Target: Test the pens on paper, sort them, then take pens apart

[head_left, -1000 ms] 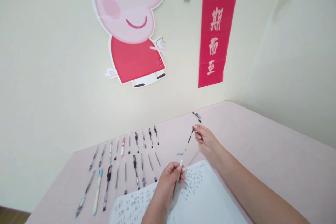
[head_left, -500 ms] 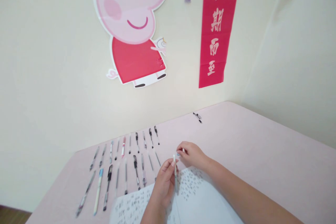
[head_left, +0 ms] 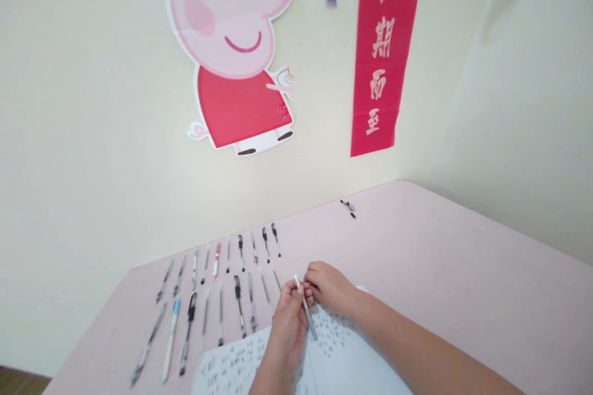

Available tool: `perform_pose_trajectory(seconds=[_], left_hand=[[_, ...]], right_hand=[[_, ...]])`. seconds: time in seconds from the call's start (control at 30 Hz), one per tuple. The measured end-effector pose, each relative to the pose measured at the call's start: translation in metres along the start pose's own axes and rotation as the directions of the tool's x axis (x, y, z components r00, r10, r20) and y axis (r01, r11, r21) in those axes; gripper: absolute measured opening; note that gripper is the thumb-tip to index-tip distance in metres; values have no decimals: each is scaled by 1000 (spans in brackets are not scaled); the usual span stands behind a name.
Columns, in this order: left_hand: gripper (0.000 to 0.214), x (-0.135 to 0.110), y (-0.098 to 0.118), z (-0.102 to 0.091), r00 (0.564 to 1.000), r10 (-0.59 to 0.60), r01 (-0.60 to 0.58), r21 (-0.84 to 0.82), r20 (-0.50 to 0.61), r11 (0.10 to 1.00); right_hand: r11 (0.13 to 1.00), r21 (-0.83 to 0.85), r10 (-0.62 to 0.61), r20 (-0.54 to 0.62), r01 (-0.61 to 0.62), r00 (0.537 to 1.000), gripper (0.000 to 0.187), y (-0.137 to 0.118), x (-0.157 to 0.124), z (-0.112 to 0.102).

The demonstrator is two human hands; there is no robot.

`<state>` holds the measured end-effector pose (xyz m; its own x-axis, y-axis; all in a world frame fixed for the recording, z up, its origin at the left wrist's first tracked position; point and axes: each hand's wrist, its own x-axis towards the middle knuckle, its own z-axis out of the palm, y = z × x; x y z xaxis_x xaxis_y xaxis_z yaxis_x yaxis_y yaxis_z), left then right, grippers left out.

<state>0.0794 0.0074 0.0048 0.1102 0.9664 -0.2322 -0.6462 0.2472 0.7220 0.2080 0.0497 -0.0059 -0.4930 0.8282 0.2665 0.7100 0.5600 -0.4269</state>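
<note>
My left hand (head_left: 290,315) is closed round a slim pen (head_left: 307,315), which leans over the open notebook (head_left: 361,345). The pen's pale end points up and away from me, and its grey end points down towards the page. Right beside those fingers is my right hand (head_left: 330,287), its fingertips pinched together close to the pen. Whatever is between the right fingertips is hidden behind the hand. Handwriting covers the notebook's left page and the upper part of its right page.
Several pens, among them a pink pen (head_left: 217,261), a blue-capped pen (head_left: 171,340) and a black-capped pen (head_left: 188,333), lie in two rows on the pink table (head_left: 445,271). Small black pen parts (head_left: 348,207) lie near the wall, below a red banner (head_left: 377,92).
My right hand has come down and left, up against the left hand. The small white and blue piece at its fingertips is out of sight. The pen has tilted, its upper end leftward.
</note>
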Motion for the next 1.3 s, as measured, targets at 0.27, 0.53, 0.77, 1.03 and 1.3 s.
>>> perform_pose_trajectory(seconds=[0.27,0.53,0.77,1.03,1.3], left_hand=[[19,-3,1,-2,996,-25,23,28,80,999],[17,-7,6,-1,997,-13,12,19,78,1000],[26,1,6,-5,994,88,-93,-76,-57,993],[28,4,6,-5,989,115,-120,-54,-91,991],[34,3,3,-9,900,352,-278,283,-258,918]], right_hand=[[991,126,-27,-84,38,996,20,1,-1,-7],[958,285,68,-166,-19,984,20,2,-4,-17],[821,565,157,-72,-90,985,17,-10,-3,-27],[671,721,159,87,-172,983,13,-5,-7,-28],[898,400,149,118,-185,982,16,-3,-8,-36]])
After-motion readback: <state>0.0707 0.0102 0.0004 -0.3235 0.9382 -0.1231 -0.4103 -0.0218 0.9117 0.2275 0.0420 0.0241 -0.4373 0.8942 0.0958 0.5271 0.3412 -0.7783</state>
